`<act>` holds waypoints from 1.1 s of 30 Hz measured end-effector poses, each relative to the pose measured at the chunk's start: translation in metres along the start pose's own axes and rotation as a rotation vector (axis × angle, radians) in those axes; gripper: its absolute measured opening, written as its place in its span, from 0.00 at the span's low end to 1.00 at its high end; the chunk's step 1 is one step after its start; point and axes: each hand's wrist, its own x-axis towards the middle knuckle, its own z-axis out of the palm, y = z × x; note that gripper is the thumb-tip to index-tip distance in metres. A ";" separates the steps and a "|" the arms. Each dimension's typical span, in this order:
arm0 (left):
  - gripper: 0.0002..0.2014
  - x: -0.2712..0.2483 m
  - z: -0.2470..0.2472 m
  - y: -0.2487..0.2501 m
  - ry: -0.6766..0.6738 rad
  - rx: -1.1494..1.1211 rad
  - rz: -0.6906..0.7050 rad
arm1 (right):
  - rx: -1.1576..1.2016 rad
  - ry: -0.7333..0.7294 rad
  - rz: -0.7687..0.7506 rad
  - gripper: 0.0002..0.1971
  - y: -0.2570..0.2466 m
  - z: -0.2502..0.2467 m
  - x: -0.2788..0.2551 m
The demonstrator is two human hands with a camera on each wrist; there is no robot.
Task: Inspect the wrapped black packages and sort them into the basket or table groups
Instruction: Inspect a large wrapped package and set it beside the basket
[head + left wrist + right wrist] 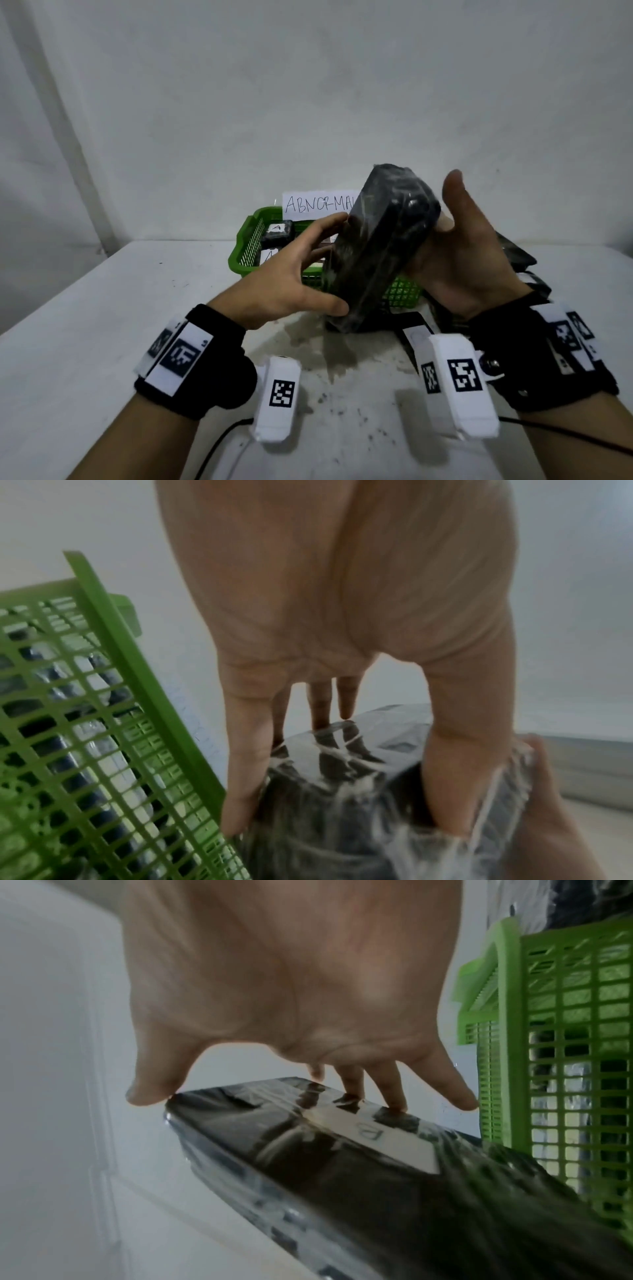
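Observation:
I hold a black package (376,246) wrapped in clear film, tilted on end above the table in front of the green basket (246,246). My left hand (325,260) pinches its near side, thumb low and fingers high. My right hand (452,219) backs the far side. Its straight fingers (394,1096) press the face that carries a white letter label (373,1137), and its thumb stands up off the package. Wrapped packages (277,233) with white labels lie in the basket.
A paper sign reading ABNORMAL (318,204) stands behind the basket. More black packages (513,260) are piled on the white table (102,325) at the right, and one with a white label (414,335) lies under my right wrist. A wall rises close behind.

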 end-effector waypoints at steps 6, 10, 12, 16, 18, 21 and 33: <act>0.53 0.002 0.003 -0.005 0.041 0.157 0.045 | -0.064 0.087 -0.130 0.30 0.004 0.014 0.008; 0.49 0.001 0.008 -0.003 0.099 0.139 0.106 | -0.342 0.114 -0.337 0.37 0.007 0.029 0.003; 0.47 0.000 0.007 -0.001 0.136 0.098 0.132 | -0.396 0.102 -0.392 0.36 0.008 0.035 0.001; 0.42 -0.001 -0.002 0.004 0.114 0.026 0.121 | -0.391 0.057 -0.461 0.34 0.006 0.034 -0.001; 0.35 -0.001 -0.003 0.012 0.117 -0.135 0.018 | -0.428 0.041 -0.475 0.32 0.006 0.030 -0.001; 0.27 -0.002 -0.003 0.019 0.148 -0.311 -0.101 | -0.455 0.026 -0.499 0.18 0.015 0.027 0.002; 0.30 -0.001 0.000 0.017 0.103 -0.279 0.089 | -0.041 0.161 0.137 0.45 0.013 0.028 0.010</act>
